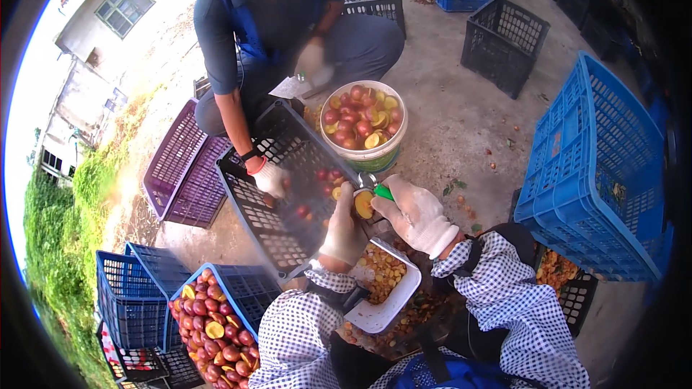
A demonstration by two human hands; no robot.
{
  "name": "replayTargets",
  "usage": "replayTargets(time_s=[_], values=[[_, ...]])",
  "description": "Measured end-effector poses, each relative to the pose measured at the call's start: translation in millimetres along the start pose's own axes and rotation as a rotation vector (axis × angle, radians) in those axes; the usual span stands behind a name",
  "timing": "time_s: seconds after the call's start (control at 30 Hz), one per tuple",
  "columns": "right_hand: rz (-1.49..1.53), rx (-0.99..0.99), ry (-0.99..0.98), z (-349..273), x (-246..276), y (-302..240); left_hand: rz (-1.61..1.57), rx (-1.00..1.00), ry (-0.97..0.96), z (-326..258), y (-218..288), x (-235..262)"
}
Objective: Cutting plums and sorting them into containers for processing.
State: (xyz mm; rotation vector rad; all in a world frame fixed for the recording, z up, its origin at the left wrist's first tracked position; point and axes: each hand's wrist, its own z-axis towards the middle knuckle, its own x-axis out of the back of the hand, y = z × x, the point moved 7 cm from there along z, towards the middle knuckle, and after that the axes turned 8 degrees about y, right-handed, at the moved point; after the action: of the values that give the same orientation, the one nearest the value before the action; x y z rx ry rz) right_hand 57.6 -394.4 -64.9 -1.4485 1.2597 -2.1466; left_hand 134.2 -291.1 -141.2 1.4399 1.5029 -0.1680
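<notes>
Gloved left hand (pixel 344 229) is gripping a halved plum (pixel 364 204) over the white tray (pixel 395 301); right hand (pixel 417 212) is clenching the green-handled pitter (pixel 380 190). Steadying the fruit would likely keep scooping clean.

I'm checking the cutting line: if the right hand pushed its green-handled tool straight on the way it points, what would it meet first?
The halved fruit held by the left hand; the right hand points its tool at it, apparently already touching.
</notes>
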Motion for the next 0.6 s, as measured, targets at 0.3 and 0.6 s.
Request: replayTargets(time_s=[0.3, 0.6], values=[[-0.168, 0.26, 0.061, -10.9, 1.1, -16.4, 0.193, -0.026, 0.036, -19.1, 27.9, -11.4], [-0.328, 0.306, 0.102, -22.0, -10.9, -22.2, 0.309, -0.023, 0.219, -21.7, 19.1, -6.2]])
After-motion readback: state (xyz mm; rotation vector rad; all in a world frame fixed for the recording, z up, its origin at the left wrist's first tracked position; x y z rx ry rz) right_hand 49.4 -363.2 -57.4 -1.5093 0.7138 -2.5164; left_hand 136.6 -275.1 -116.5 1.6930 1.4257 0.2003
